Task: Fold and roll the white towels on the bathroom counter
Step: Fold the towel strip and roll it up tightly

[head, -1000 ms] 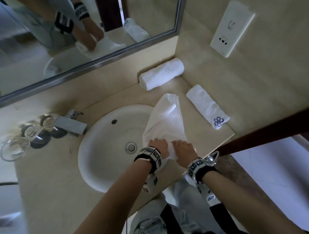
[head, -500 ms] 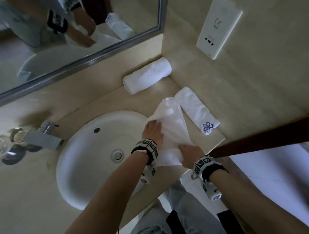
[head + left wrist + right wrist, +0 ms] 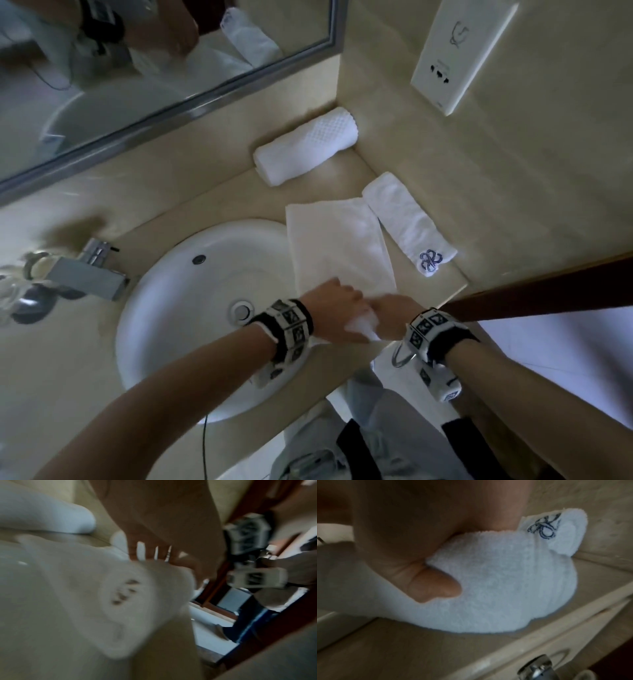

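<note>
Two rolled towels lie on the desk's far right: a waffle-textured roll (image 3: 306, 146) against the back wall, a monogrammed roll (image 3: 409, 223) by the side wall. Between sink (image 3: 171, 291) and monogrammed roll, the folded towel (image 3: 337, 248) lies flat. Left hand (image 3: 330, 310) and right hand (image 3: 390, 317) hold its near end. Only the right-wrist view shows the thumb (image 3: 436, 586) pressed into a started roll; finger positions otherwise cannot be told.

White towels on a beige stone counter (image 3: 191, 212)

The slim rolled terry towel (image 3: 407, 222) beyond the hands carries a navy embroidered emblem; the thick waffle-textured roll (image 3: 306, 145) is plain white.
</note>
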### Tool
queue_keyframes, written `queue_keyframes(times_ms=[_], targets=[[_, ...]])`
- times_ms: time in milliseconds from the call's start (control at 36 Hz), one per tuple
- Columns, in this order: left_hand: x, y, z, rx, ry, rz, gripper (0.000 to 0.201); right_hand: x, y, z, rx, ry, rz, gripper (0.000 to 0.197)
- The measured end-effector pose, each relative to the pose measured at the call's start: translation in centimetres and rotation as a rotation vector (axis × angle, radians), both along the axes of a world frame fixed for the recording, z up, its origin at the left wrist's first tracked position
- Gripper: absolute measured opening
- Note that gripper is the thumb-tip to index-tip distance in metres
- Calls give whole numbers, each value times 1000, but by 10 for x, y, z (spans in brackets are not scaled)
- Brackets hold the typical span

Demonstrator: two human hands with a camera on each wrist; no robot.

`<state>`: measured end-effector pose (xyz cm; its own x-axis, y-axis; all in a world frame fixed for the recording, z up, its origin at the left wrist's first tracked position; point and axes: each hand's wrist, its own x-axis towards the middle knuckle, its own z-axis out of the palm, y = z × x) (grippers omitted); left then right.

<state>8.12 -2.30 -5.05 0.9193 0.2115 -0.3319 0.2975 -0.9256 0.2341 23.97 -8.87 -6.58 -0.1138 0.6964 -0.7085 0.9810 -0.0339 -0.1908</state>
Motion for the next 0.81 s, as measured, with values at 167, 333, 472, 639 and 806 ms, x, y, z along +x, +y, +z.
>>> queue_keyframes(times_ms=[167, 333, 472, 639, 806], targets=[[-7, -36, -18, -8, 214, 221, 64, -9, 1, -6, -59, 24, -33, 38], [-22, -27, -17, -40, 212, 386, 52, -14, 15, -9, -225, 119, -86, 63], [-37, -18, -18, -12, 233, 438, 54, 1, 20, 7, -278, 300, -382, 84], [-44, -27, -15, 62, 235, 380, 54, -13, 12, -8, -366, 257, -958, 78], [-47, -32, -15, 67, 230, 421, 50, 1, 14, -5, -312, 230, -638, 48]])
